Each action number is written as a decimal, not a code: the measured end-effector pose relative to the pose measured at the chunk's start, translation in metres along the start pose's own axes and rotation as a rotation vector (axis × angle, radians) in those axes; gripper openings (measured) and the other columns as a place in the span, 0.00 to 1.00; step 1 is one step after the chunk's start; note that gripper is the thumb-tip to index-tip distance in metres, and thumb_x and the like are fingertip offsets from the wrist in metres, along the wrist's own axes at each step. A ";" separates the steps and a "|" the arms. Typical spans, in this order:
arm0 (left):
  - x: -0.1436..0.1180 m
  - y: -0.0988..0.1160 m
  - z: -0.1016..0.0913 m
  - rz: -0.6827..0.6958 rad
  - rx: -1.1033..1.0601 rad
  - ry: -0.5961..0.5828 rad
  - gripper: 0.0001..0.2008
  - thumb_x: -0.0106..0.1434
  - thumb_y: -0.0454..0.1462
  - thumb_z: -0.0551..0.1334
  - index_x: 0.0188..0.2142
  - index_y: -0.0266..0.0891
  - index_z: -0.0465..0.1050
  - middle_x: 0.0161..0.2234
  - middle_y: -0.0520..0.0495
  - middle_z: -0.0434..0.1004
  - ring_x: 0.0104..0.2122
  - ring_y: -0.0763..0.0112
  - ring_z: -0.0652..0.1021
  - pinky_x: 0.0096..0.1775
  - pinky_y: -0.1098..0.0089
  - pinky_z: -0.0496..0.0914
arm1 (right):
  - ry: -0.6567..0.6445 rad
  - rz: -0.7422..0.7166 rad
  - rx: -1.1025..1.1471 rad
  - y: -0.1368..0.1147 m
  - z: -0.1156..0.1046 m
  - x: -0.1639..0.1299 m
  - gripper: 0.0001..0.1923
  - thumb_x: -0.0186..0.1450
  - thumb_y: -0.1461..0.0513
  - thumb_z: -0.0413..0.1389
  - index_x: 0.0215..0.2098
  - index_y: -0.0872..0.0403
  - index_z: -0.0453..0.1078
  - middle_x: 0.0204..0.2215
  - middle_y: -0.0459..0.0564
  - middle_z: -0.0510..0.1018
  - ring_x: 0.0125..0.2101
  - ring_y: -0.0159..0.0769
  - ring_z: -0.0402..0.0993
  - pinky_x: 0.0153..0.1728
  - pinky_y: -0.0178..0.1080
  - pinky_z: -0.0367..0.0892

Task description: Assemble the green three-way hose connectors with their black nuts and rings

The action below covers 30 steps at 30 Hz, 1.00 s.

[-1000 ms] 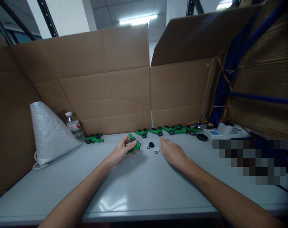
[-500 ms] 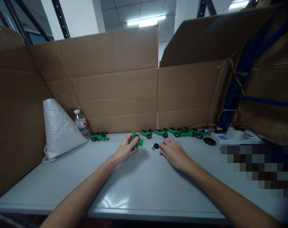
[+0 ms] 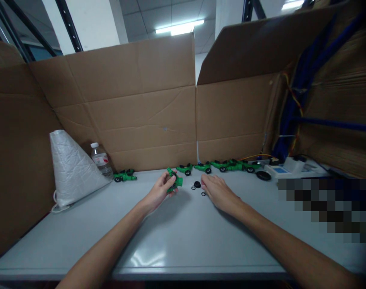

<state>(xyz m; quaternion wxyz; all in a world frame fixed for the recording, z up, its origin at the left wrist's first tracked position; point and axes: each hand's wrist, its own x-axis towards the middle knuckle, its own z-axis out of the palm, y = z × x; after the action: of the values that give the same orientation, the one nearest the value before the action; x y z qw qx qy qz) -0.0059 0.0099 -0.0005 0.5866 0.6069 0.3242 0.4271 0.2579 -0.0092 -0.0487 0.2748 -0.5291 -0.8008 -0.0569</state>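
Gripping green toy part (image 3: 178,182), left hand (image 3: 158,192); right hand (image 3: 218,190) curled beside black round piece (image 3: 197,184), grip can't be told.

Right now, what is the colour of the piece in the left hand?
The piece is mostly green, best seen in the head view.

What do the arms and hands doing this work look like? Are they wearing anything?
They are a person's own: the left hand and right hand show no gloves, and both forearms show no sleeves, watch or cables. The forearms taper towards the wrists. Small rings would be hard to make out.
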 end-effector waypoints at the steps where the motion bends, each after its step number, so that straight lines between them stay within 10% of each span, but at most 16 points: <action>1: 0.000 0.001 0.001 0.000 0.007 0.002 0.28 0.63 0.53 0.71 0.54 0.39 0.70 0.46 0.44 0.75 0.33 0.73 0.76 0.29 0.73 0.62 | 0.031 0.009 0.066 -0.001 -0.001 0.002 0.05 0.74 0.65 0.51 0.39 0.51 0.62 0.36 0.52 0.78 0.38 0.44 0.72 0.39 0.41 0.59; 12: -0.003 0.009 0.006 -0.072 -0.076 -0.035 0.28 0.60 0.46 0.75 0.53 0.38 0.69 0.46 0.40 0.79 0.38 0.65 0.82 0.34 0.71 0.69 | 0.145 0.059 0.525 -0.028 -0.018 0.006 0.09 0.72 0.58 0.56 0.35 0.51 0.64 0.31 0.45 0.75 0.32 0.37 0.71 0.34 0.37 0.61; 30: -0.004 0.012 0.008 -0.127 -0.188 -0.076 0.26 0.66 0.49 0.70 0.56 0.34 0.73 0.38 0.43 0.78 0.29 0.75 0.76 0.26 0.76 0.63 | 0.226 -0.151 0.413 -0.039 -0.032 0.000 0.07 0.72 0.58 0.61 0.45 0.51 0.71 0.37 0.50 0.78 0.39 0.41 0.74 0.43 0.40 0.68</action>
<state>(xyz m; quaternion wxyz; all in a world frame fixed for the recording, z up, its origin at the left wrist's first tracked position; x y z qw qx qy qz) -0.0016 0.0013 0.0110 0.6786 0.5433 0.2979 0.3944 0.2359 -0.0380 -0.0141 0.4601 -0.3908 -0.7967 0.0288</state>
